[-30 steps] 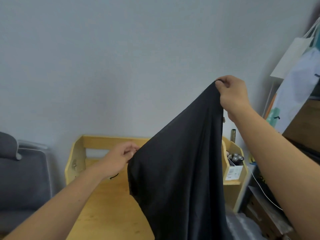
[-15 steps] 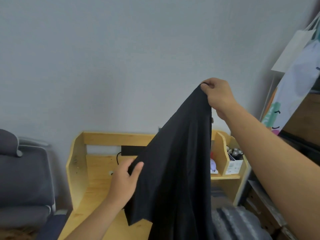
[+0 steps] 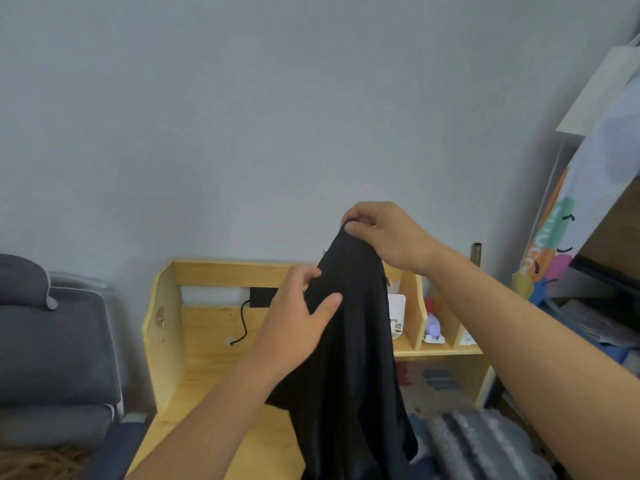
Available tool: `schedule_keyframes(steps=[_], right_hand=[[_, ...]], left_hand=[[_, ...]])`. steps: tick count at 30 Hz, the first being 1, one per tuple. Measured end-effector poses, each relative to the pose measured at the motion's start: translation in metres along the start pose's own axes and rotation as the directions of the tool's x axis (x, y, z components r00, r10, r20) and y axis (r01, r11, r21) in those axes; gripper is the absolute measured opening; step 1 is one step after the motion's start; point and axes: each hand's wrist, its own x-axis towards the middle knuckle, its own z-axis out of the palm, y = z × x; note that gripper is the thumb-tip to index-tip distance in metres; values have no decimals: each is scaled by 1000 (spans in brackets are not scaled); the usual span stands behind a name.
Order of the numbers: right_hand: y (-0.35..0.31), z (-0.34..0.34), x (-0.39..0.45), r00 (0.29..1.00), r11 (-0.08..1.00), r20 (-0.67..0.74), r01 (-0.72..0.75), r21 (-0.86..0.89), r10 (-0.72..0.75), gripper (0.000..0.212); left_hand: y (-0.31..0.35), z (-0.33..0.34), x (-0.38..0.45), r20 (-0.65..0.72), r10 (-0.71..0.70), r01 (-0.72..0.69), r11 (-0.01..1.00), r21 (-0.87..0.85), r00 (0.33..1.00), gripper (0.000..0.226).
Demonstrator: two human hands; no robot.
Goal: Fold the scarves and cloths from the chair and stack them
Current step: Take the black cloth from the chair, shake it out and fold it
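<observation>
The right hand (image 3: 388, 237) pinches the top of a black cloth (image 3: 349, 358) hanging over the wooden desk (image 3: 207, 358); the left hand (image 3: 298, 323) grips its left edge between thumb and fingers

Black cloth (image 3: 349, 358) up front, thin, smooth, matt, falling in soft folds with barely a sheen. Behind it the tabletop (image 3: 204, 344) is pale wood, grain showing, lightly satin, and its shelf (image 3: 436, 349) is the same wood. Over on the left, the chair (image 3: 45, 348) wears grey woven fabric, dull and slightly fuzzy. The wall (image 3: 242, 116) is flat matt paint. Far right, a paper bag (image 3: 595, 95), white, matt.
</observation>
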Motion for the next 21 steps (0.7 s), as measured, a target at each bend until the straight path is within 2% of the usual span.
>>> schedule_keyframes(steps=[2,4,7,10,13,15,21], right_hand=[[-5,3,-4,997,999,66,45,2,-45,16],[-6,3,-7,991,997,110,75,3,-75,16],[-1,-1,-8,993,997,92,75,-12,-74,15],[3,-6,-11,995,998,81,66,-19,-64,15],[4,-11,-14,992,996,100,85,-33,-81,16],[5,-15,-15,993,995,89,87,-42,-83,16],[10,-16,-17,996,997,62,67,-42,-64,16]], left_hand=[[23,9,4,-11,88,-88,996,-28,996,28],[33,15,9,19,115,-114,993,-40,993,22],[30,21,14,-42,77,-80,995,-54,996,19],[24,21,15,-44,107,-108,994,-9,993,2],[19,13,15,51,193,-195,979,53,980,20],[17,8,14,124,221,-232,969,85,967,24],[14,1,24,50,252,-256,929,268,966,25]])
